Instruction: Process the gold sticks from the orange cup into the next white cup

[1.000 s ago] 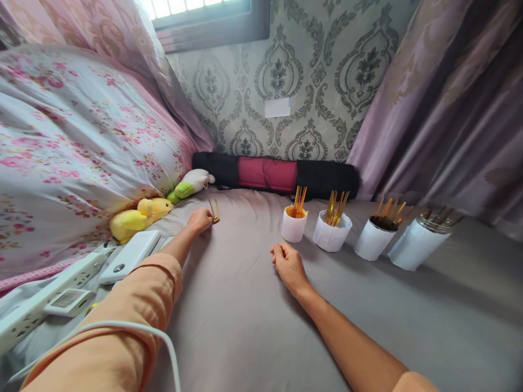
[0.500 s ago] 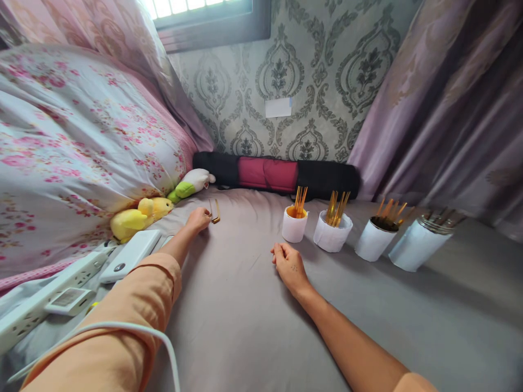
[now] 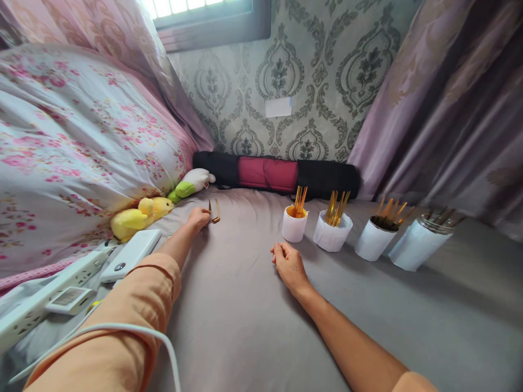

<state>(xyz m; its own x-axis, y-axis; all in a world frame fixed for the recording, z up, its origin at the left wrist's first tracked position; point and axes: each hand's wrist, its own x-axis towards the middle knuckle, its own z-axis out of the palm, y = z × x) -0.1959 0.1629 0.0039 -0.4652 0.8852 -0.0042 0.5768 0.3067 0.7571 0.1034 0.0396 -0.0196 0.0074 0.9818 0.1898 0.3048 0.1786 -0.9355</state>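
Note:
My left hand reaches to the far left of the grey sheet, its fingers pinched together. A thin dark strip rises from its fingertips. Right beside them are a few gold strips, one standing nearly upright. My right hand rests on the sheet with its fingers curled in, and nothing shows in it. Closest to that hand is a small white-wrapped cup holding orange-gold sticks. Beyond it to the right stands a wider white-wrapped cup with gold strips.
Farther right, a white-wrapped can and a white-wrapped jar hold brownish sticks and lean in view. A black and red long bag lies along the wall. Plush toys, a white box and a power strip line the left.
My left hand has shifted very slightly, and the dark strip at its fingertips shows more plainly. My right hand and the containers have stayed put.

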